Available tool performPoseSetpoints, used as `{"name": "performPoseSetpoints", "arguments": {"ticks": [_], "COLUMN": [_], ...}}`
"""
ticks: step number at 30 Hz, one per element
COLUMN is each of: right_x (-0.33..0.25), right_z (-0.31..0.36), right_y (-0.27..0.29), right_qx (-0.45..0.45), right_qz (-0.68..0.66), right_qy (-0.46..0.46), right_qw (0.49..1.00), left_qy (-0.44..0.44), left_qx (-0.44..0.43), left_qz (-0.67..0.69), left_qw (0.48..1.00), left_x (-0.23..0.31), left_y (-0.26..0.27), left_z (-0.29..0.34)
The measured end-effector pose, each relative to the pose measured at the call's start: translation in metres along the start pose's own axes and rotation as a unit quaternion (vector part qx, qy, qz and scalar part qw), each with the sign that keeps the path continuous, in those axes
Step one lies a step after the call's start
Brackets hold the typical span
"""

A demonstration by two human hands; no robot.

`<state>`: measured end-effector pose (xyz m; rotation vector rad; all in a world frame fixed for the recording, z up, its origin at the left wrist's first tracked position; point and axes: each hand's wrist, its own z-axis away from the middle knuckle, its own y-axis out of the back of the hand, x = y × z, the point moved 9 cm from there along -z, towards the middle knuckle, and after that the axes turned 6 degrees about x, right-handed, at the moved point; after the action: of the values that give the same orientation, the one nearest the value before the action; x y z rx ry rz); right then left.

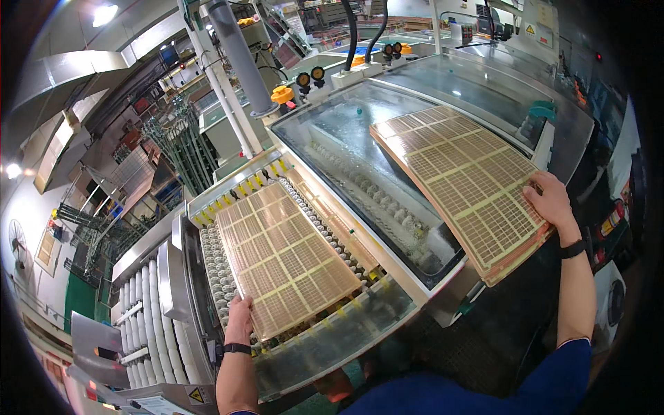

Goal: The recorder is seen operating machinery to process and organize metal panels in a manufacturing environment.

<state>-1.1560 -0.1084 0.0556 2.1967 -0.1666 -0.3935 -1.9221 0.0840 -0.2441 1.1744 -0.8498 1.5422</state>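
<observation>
A flat copper-coloured circuit board panel [287, 252] with a pale grid pattern lies on the rollers [216, 277] of a conveyor machine. At its near left corner, my left hand [239, 321] has its fingers closed on the edge; some fingertips are hidden. To the right, a stack of similar circuit board panels [449, 173] rests at a slant on the machine's glass cover. My right hand [551, 199] is at the right edge of this stack, fingers bent onto the top panel and closed at its edge. Both wrists wear dark bands.
The clear glass cover [332, 114] shows wet rollers beneath it. Left of the conveyor stands a steel section with white rollers [149, 311]. A grey pipe [238, 59] rises behind the machine. Green racks [176, 149] stand farther back at left.
</observation>
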Motion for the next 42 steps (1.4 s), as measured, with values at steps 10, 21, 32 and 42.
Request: {"name": "performPoseSetpoints", "arguments": {"ticks": [10,21,32,42], "right_x": [0.002,0.003,0.013,0.002], "right_z": [-0.003,-0.002,-0.011,0.008], "right_y": [-0.003,0.0,-0.007,0.0], "right_qx": [-0.009,0.021,-0.065,-0.165], "right_qz": [0.009,0.008,0.006,0.121], "right_qy": [0.007,0.032,0.053,0.002], "right_qw": [1.0,0.999,0.996,0.979], "left_qy": [-0.017,-0.24,-0.192,-0.379], "left_qx": [0.026,-0.017,-0.04,0.007], "left_qz": [-0.482,-0.616,-0.573,-0.539], "left_qw": [0.875,0.75,0.795,0.752], "left_x": [0.021,0.032,0.023,0.046], "left_y": [-0.023,-0.111,-0.128,-0.176], "left_z": [0.0,0.022,0.012,0.039]}}
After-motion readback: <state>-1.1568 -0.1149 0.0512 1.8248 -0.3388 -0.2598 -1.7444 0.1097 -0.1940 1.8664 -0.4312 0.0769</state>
